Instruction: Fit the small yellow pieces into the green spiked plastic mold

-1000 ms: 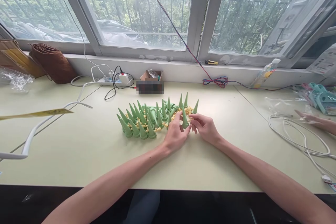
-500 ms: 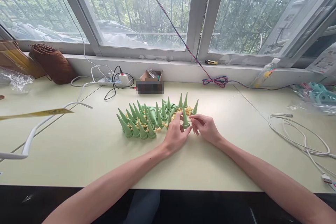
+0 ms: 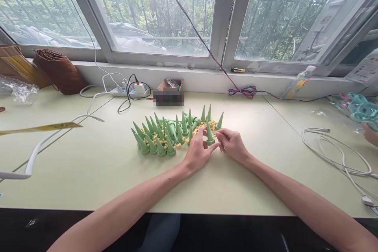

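Fingers of the left hand (image 3: 197, 151) clamp a green plastic spike (image 3: 210, 136), held point-up over the desk (image 3: 218, 193). The right hand's (image 3: 235, 143) fingertips pinch together beside its base; whether around something small, I cannot tell. The spike looks light, stiff and smooth, best gripped at its wide collar. Beyond stand more green spikes (image 3: 161, 148) among yellow fittings (image 3: 177, 146).

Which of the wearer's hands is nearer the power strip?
Left. The left hand, at a green cone, sits right of the power strip and nearer the camera; the right hand is farther right, beside that cone.
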A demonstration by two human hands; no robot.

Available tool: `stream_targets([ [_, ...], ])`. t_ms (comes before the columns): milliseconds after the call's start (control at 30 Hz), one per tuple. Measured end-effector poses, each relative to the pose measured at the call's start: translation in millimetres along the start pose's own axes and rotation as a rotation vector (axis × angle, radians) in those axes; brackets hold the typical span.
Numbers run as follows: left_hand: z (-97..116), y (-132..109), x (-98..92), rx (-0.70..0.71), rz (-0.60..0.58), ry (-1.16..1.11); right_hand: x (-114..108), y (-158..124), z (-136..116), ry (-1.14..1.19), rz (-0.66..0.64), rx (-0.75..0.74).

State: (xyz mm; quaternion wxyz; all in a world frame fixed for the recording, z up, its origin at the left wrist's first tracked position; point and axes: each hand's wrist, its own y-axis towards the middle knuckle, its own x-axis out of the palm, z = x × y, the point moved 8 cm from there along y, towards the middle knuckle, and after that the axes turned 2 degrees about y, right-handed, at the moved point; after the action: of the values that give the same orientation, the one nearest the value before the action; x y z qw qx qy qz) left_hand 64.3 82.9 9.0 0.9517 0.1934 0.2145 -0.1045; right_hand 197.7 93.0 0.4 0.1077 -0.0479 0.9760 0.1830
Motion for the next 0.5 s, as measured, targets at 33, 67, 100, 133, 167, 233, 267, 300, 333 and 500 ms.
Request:
stream_targets([
  [33, 0.0, -0.1, 0.0, 0.001, 0.0, -0.002, -0.2, -0.1, 0.3, -0.015, -0.001, 0.0],
  [67, -0.2, -0.3, 0.1, 0.003, 0.001, -0.002, -0.7, -0.1, 0.3, -0.038, 0.001, -0.004],
  [100, -0.3, -0.4, 0.1, 0.004, 0.002, 0.002, -1.5, 0.0, 0.1, -0.066, 0.005, -0.011],
  [133, -0.4, -0.5, 0.0, 0.007, 0.004, 0.009, -2.2, 0.2, -0.1, -0.099, 0.01, -0.019],
  [167, -0.3, -0.6, 0.0, 0.011, 0.006, 0.018, -3.1, 0.4, -0.6, -0.134, 0.016, -0.028],
  [233, 0.0, -0.7, 0.0, 0.019, 0.008, 0.037, -3.5, 1.1, -0.7, -0.183, 0.013, -0.035],
  [267, 0.0, -0.7, 0.1, 0.021, 0.007, 0.044, -3.8, 1.5, -1.2, -0.2, 0.015, -0.044],
  [300, 0.0, -0.7, 0.3, 0.021, 0.006, 0.048, -3.6, 1.9, -1.6, -0.215, 0.012, -0.05],
  [333, -0.2, -0.6, 0.4, 0.018, 0.005, 0.05, -3.5, 2.3, -1.9, -0.226, 0.012, -0.055],
  [500, -0.8, -0.1, 0.4, 0.007, 0.004, 0.045, -2.5, 2.9, -1.4, -0.235, 0.004, -0.052],
])
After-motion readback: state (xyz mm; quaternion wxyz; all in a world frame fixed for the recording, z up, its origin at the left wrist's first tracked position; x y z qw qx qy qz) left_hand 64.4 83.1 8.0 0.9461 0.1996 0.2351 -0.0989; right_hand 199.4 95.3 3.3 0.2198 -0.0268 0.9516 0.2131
